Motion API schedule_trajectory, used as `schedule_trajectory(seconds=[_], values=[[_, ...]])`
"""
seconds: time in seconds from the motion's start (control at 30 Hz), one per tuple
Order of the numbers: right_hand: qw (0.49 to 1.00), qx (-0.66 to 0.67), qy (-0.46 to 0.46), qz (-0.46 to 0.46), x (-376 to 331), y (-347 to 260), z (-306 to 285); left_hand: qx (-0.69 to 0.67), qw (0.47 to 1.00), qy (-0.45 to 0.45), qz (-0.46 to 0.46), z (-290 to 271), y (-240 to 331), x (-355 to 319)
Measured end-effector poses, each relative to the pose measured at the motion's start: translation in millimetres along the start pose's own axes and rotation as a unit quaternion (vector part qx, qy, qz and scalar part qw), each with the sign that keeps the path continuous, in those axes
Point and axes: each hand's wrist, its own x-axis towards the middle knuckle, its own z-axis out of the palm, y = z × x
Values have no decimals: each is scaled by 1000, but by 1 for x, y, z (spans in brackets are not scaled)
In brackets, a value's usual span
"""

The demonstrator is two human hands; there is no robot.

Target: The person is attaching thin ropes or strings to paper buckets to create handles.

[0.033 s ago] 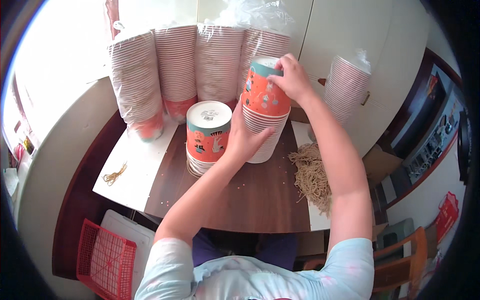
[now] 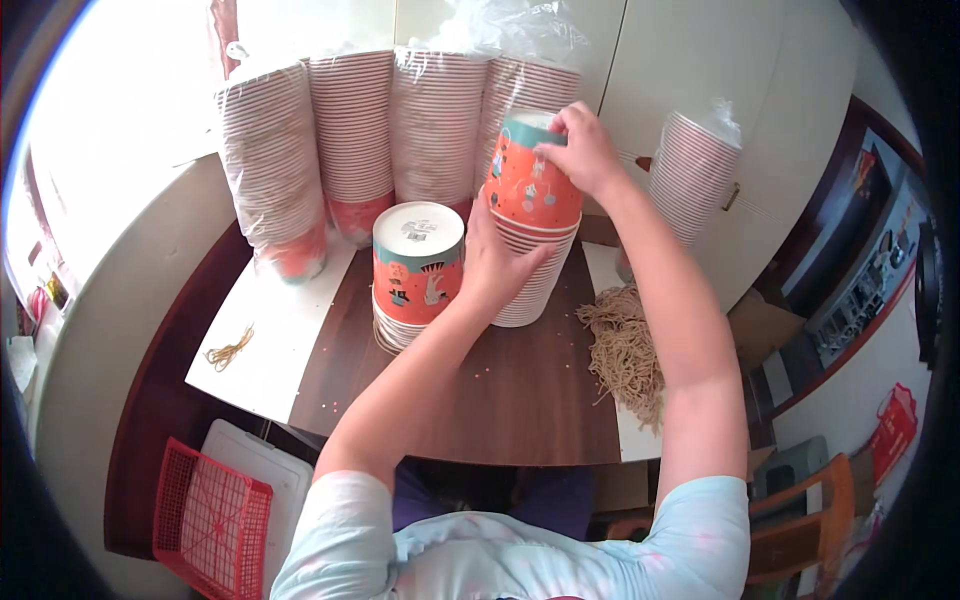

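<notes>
A tall stack of upside-down paper cups (image 2: pixel 530 292) stands on the brown table (image 2: pixel 470 410), right of centre. Its top cup (image 2: pixel 540 195) is orange with a teal band and small cartoon figures. My right hand (image 2: pixel 588 155) grips that cup's raised bottom edge between thumb and fingers. Lower down, my left hand (image 2: pixel 495 265) wraps the stack's left side, thumb across the front and some fingers hidden. Just left of it stands a shorter stack of the same cups (image 2: pixel 412 285), bottoms up, with tan loops around its lower part.
Several tall plastic-wrapped cup stacks (image 2: pixel 350 125) line the back, and another wrapped stack (image 2: pixel 692 180) stands at the right. Tan stringy loops (image 2: pixel 625 350) lie in a heap at the right edge. A few loops (image 2: pixel 230 347) lie at left. A red basket (image 2: pixel 262 530) sits below left.
My left hand has shifted slightly up the stack. The right hand has moved up a little, and the top cup is tilted slightly.
</notes>
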Motion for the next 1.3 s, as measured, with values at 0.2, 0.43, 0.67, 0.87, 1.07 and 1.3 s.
schedule_trajectory(seconds=[0.2,0.43,0.67,0.87,1.07,1.3], values=[[986,10,163,-40,50,6,-48,36,998,10,-53,39,-18,27],[791,502,306,171,-37,-7,-141,-78,993,30,80,-1,-29,7],[383,731,75,560,-317,-36,-11,92,914,-200,342,-59,21,-106],[922,44,-252,290,-331,-2,-61,152,911,-289,253,-98,26,-148],[921,40,-364,135,-346,27,-51,195,903,-295,246,-98,28,-161],[931,-24,-358,63,-353,8,-42,48,953,-136,267,-90,57,-197]])
